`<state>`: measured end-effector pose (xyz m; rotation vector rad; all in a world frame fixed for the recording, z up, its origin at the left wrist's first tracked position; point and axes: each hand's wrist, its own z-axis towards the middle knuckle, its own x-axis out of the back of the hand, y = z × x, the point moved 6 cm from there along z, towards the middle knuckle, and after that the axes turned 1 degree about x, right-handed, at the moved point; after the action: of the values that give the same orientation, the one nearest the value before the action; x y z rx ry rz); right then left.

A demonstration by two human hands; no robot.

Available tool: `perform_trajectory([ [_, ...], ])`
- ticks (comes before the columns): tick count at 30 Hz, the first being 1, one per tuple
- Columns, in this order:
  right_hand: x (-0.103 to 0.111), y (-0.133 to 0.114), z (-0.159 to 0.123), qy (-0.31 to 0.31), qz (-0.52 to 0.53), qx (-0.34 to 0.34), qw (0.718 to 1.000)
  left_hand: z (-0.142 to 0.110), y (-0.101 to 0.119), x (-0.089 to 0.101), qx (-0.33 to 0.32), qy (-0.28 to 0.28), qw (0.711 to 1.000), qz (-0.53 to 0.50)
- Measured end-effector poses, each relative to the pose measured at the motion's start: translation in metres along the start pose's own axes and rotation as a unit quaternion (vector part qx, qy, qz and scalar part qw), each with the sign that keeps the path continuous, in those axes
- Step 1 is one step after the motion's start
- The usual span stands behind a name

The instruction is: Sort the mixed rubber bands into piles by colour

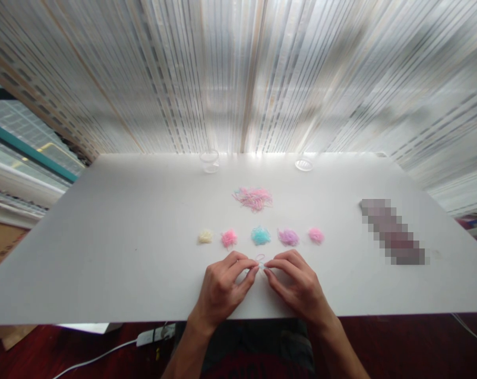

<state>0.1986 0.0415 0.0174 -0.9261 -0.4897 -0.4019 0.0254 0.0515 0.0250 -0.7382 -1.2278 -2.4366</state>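
Note:
My left hand (227, 284) and my right hand (299, 284) meet near the table's front edge, each with thumb and forefinger pinched together. Between the fingertips are thin elastic bands (260, 257); a pinkish loop stands out beyond them, and a pale bluish bit shows between. Just past my hands lies a row of small heaps of bands: cream (205, 236), pink (229, 238), turquoise (261, 235), purple (288, 237) and light pink (316, 235). Behind the row spreads a larger mixed-colour pile of bands (254, 199).
A clear plastic cup (210, 162) and a clear round lid (303, 165) sit at the back of the white table (104, 237). A blurred-out flat object (394, 231) lies on the right. Striped translucent curtains hang behind. Below on the left is a power strip (155, 335).

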Motion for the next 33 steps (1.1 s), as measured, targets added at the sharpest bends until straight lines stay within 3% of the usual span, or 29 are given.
perform_trajectory([
  [14, -0.0003, 0.0005, -0.0016, 0.004, 0.014, -0.004, 1.000, 0.0005, 0.0018, -0.0004, 0.004, -0.028, 1.000, -0.006],
  [33, 0.0002, -0.0013, -0.0025, -0.006, 0.020, 0.001, 1.000, 0.0006, 0.0018, -0.0022, -0.003, -0.025, 0.999, -0.022],
])
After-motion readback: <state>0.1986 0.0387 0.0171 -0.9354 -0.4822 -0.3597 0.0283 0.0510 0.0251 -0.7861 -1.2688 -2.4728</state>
